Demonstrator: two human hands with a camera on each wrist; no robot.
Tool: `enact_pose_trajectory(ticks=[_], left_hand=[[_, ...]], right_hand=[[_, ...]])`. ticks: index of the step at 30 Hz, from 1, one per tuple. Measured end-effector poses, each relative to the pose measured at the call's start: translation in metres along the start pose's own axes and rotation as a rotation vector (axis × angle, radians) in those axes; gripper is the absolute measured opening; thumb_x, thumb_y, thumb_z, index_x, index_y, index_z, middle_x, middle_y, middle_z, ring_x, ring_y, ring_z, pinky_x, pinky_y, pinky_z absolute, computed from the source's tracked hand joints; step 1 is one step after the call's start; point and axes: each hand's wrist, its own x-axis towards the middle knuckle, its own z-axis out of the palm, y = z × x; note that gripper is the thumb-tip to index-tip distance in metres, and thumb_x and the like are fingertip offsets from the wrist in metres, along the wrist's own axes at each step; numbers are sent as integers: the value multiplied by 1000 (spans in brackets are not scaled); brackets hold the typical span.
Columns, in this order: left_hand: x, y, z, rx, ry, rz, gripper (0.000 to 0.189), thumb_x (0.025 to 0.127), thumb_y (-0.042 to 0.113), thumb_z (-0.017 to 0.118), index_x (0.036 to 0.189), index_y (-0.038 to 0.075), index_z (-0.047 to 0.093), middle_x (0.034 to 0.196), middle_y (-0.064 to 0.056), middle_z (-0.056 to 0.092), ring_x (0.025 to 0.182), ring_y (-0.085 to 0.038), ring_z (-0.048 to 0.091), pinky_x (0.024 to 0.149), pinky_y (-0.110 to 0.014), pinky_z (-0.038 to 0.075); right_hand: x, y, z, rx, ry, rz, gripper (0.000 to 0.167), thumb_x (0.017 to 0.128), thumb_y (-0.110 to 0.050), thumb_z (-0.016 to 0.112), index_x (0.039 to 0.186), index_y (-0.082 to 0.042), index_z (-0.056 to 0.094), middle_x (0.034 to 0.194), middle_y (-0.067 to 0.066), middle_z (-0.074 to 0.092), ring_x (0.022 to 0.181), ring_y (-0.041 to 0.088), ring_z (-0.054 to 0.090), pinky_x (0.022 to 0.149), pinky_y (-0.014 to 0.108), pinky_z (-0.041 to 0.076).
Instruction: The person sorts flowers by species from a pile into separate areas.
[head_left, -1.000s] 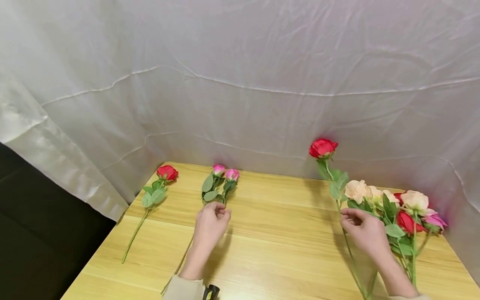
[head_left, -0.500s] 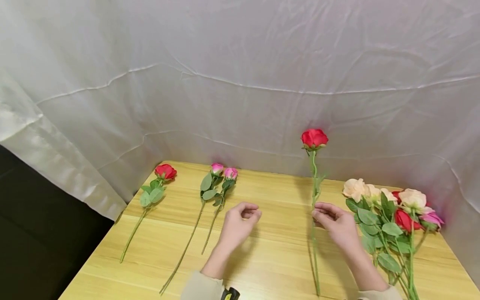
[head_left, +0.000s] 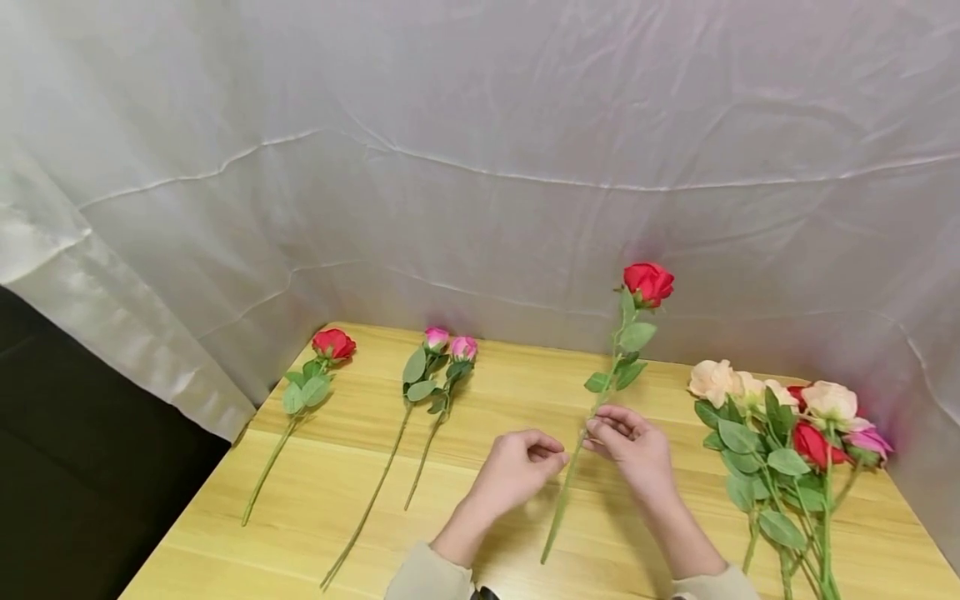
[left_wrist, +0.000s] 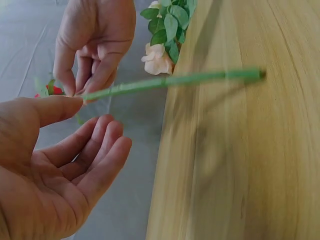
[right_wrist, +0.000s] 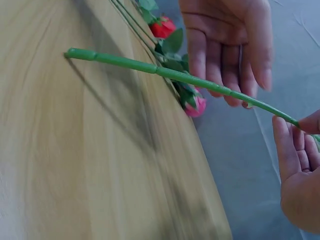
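A red rose on a long green stem tilts up over the middle of the table, leaves below its bloom. My right hand pinches the stem between thumb and fingertips, seen too in the right wrist view, where the stem slants across. Close to the stem's left side is my left hand. In the left wrist view, the left hand's thumb and loosely bent fingers stay apart and grip nothing. The stem's lower end appears just above the wooden surface.
On the wooden table lie a single red rose at left and two pink roses beside it. A pile of peach, red and pink flowers lies at right. A pale grey curtain hangs behind.
My right hand has carried the red rose leftward from beside the pile, and its stem now leans. My left hand has moved right, from the pink roses to the stem.
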Motion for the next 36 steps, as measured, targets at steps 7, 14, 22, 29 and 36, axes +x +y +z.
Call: enact_pose_trajectory(ticks=[7, 14, 22, 29, 36], left_hand=[[2, 0, -1, 6, 7, -18, 11, 95, 15, 76, 101, 6, 77, 82, 6, 72, 70, -5, 64, 63, -21, 56], [-1, -1, -5, 2, 12, 7, 7, 95, 11, 75, 99, 6, 77, 84, 5, 72, 70, -4, 63, 64, -21, 56], [-4, -2, -9, -9, 48, 23, 4, 94, 9, 75, 98, 7, 76, 85, 5, 72, 73, -6, 64, 66, -21, 56], [-11, -3, -21, -12, 73, 50, 5, 93, 7, 75, 98, 6, 76, 85, 5, 71, 74, -7, 65, 66, -21, 58], [-25, -5, -44, 32, 135, 70, 8, 93, 9, 76, 100, 5, 76, 86, 2, 71, 78, -10, 65, 66, -22, 58]], right_hand=[[-1, 8, 12, 33, -15, 13, 29, 96, 6, 68, 121, 14, 56, 98, 8, 69, 90, 18, 72, 87, 37, 62], [-1, 13, 19, 45, -25, 31, 28, 96, 5, 69, 120, 12, 58, 99, 7, 69, 91, 18, 72, 92, 42, 60], [0, 9, 22, 21, -66, 26, 32, 96, 5, 68, 124, 14, 57, 101, 8, 68, 92, 18, 71, 88, 36, 62], [-3, 2, 12, -93, -98, -57, 36, 96, -2, 72, 128, 10, 62, 111, 10, 74, 98, 20, 74, 88, 33, 61], [-8, -7, -11, -209, -54, -188, 35, 98, 0, 69, 130, 9, 62, 117, 16, 74, 96, 12, 74, 86, 29, 61]])
